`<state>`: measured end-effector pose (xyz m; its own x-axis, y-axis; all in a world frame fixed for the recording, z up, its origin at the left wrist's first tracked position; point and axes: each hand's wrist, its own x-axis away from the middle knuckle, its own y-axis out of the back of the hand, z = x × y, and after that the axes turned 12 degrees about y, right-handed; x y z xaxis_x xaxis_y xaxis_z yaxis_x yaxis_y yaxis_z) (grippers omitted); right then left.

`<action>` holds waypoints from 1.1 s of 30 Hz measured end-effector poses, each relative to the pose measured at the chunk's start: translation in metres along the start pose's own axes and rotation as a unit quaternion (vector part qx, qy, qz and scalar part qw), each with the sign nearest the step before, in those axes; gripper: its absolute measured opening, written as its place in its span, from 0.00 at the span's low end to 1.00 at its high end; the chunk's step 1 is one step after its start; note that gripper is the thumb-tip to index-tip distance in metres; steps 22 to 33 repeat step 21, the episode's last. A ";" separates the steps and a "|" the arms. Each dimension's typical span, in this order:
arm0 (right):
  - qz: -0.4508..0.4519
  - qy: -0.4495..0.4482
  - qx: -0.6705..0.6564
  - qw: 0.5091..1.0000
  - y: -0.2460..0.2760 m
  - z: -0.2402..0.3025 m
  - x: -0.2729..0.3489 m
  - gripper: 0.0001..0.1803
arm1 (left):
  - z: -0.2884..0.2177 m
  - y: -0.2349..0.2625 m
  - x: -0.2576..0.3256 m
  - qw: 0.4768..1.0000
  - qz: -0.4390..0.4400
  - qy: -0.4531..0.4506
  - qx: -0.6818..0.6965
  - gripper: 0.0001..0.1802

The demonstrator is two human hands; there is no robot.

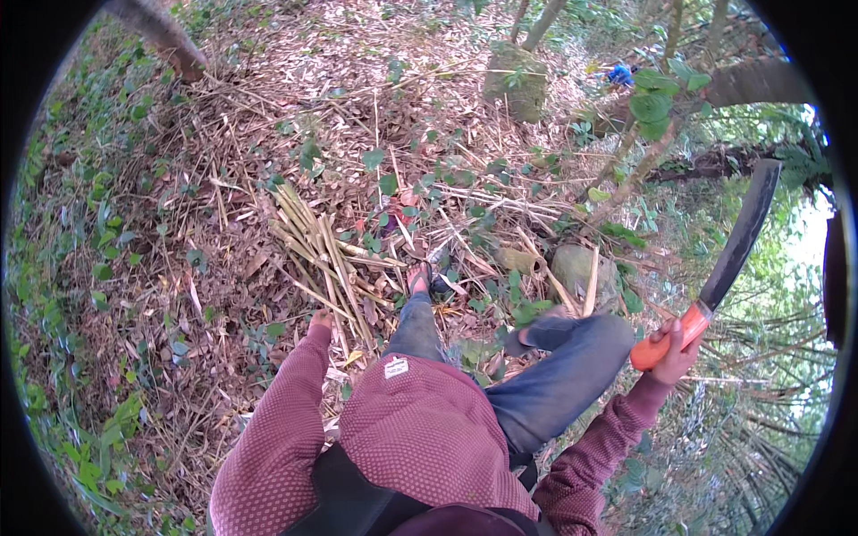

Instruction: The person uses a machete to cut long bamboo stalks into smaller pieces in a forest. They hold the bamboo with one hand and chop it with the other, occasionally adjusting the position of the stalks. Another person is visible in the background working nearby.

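The right hand (672, 350) is clamped on the orange handle of a machete (728, 259), whose dark curved blade points up and away, raised to the person's right. The left hand (320, 319) reaches down to a bundle of cut stalks (323, 255) lying on the leaf-covered ground (179, 223); only its back shows, so I cannot tell whether it grips them. The stalks lie just left of the foot (418, 279). The hands are well apart.
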<state>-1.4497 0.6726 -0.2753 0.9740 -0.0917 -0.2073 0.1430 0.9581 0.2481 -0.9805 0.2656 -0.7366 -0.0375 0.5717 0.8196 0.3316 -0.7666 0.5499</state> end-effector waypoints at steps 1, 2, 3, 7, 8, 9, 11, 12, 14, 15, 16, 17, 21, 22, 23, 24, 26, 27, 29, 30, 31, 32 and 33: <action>0.014 -0.003 0.029 0.999 0.006 0.000 -0.006 0.17 | 0.003 -0.002 -0.005 1.000 0.021 -0.006 0.004 0.19; 0.026 -0.019 0.038 0.999 0.013 0.000 -0.010 0.15 | 0.006 -0.004 -0.010 0.999 0.028 -0.021 0.013 0.19; 0.034 -0.042 0.041 0.998 0.020 -0.002 -0.012 0.13 | 0.007 -0.004 -0.013 0.999 0.041 -0.016 0.012 0.18; 0.070 -0.142 0.087 0.983 0.033 -0.051 -0.010 0.12 | -0.005 0.011 -0.016 0.992 0.074 -0.074 0.064 0.15; 0.083 -0.163 0.097 0.978 0.034 -0.071 -0.002 0.12 | -0.012 0.015 -0.013 0.993 0.081 -0.057 0.068 0.14; 0.081 -0.202 0.118 0.969 0.032 -0.093 0.009 0.12 | -0.017 0.024 -0.006 0.962 0.189 -0.024 0.195 0.13; 0.094 -0.250 0.105 0.958 0.020 -0.144 0.032 0.13 | -0.039 0.033 -0.002 0.976 0.150 -0.018 0.154 0.12; 0.105 -0.271 0.085 0.953 0.011 -0.170 0.047 0.14 | -0.046 0.033 0.000 0.981 0.131 -0.009 0.140 0.12; 0.118 -0.344 0.103 0.926 -0.004 -0.220 0.076 0.11 | -0.059 0.038 -0.003 0.973 0.137 -0.017 0.186 0.11; 0.147 -0.344 0.109 0.921 -0.013 -0.243 0.089 0.11 | -0.068 0.041 -0.007 0.966 0.146 -0.013 0.214 0.11; 0.155 -0.377 0.146 0.901 -0.022 -0.264 0.103 0.11 | -0.077 0.041 -0.010 0.964 0.139 0.021 0.225 0.11; 0.160 -0.411 0.110 0.891 -0.031 -0.282 0.114 0.12 | -0.082 0.048 -0.010 0.969 0.149 -0.019 0.197 0.12; 0.163 -0.501 0.110 0.843 -0.065 -0.357 0.151 0.14 | -0.110 0.057 -0.015 0.973 0.159 -0.053 0.156 0.14; 0.163 -0.501 0.110 0.843 -0.065 -0.357 0.151 0.14 | -0.110 0.057 -0.015 0.973 0.159 -0.053 0.156 0.14; 0.163 -0.501 0.110 0.843 -0.065 -0.357 0.151 0.14 | -0.110 0.057 -0.015 0.973 0.159 -0.053 0.156 0.14; 0.163 -0.501 0.110 0.843 -0.065 -0.357 0.151 0.14 | -0.110 0.057 -0.015 0.973 0.159 -0.053 0.156 0.14; 0.163 -0.501 0.110 0.843 -0.065 -0.357 0.151 0.14 | -0.110 0.057 -0.015 0.973 0.159 -0.053 0.156 0.14; 0.163 -0.501 0.110 0.843 -0.065 -0.357 0.151 0.14 | -0.110 0.057 -0.015 0.973 0.159 -0.053 0.156 0.14; 0.163 -0.501 0.110 0.843 -0.065 -0.357 0.151 0.14 | -0.110 0.057 -0.015 0.973 0.159 -0.053 0.156 0.14; 0.163 -0.501 0.110 0.843 -0.065 -0.357 0.151 0.14 | -0.110 0.057 -0.015 0.973 0.159 -0.053 0.156 0.14; 0.163 -0.501 0.110 0.843 -0.065 -0.357 0.151 0.14 | -0.110 0.057 -0.015 0.973 0.159 -0.053 0.156 0.14; 0.163 -0.501 0.110 0.843 -0.065 -0.357 0.151 0.14 | -0.110 0.057 -0.015 0.973 0.159 -0.053 0.156 0.14; 0.163 -0.501 0.110 0.843 -0.065 -0.357 0.151 0.14 | -0.110 0.057 -0.015 0.973 0.159 -0.053 0.156 0.14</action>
